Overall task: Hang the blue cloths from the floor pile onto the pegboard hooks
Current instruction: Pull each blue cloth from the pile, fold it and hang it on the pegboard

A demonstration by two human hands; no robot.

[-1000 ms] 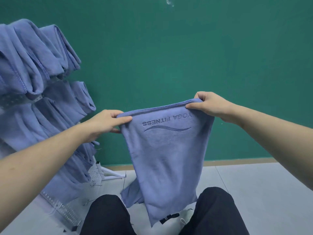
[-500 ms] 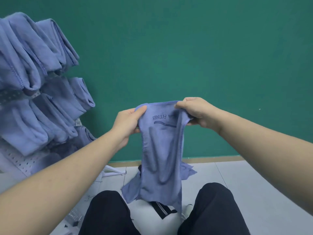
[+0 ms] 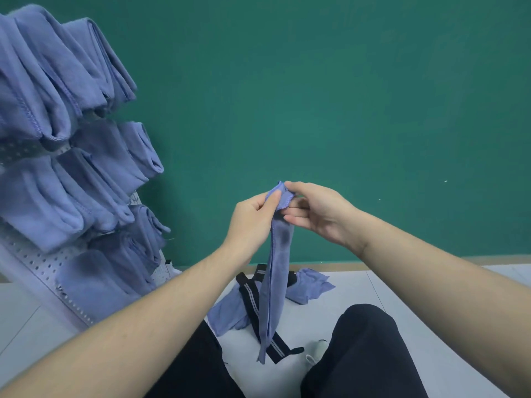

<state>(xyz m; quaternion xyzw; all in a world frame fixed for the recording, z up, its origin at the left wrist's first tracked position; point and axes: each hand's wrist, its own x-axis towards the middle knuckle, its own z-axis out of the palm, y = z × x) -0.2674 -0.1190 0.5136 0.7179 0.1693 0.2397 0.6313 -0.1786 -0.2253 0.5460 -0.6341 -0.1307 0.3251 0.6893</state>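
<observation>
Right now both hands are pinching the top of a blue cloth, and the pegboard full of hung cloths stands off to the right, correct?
Not quite. Both hands, left hand and right hand, do pinch the blue cloth, but the head view shows the pegboard on the left.

The left hand (image 3: 253, 218) and right hand (image 3: 313, 211) have come together, once wide apart along the top hem. The soft blue cloth (image 3: 277, 271), formerly spread flat showing its lettering, now hangs folded into a narrow strip between the dark-trousered knees (image 3: 365, 334).

Green wall (image 3: 344, 96), wooden skirting (image 3: 402, 261), pale tiled floor (image 3: 431, 288).
</observation>
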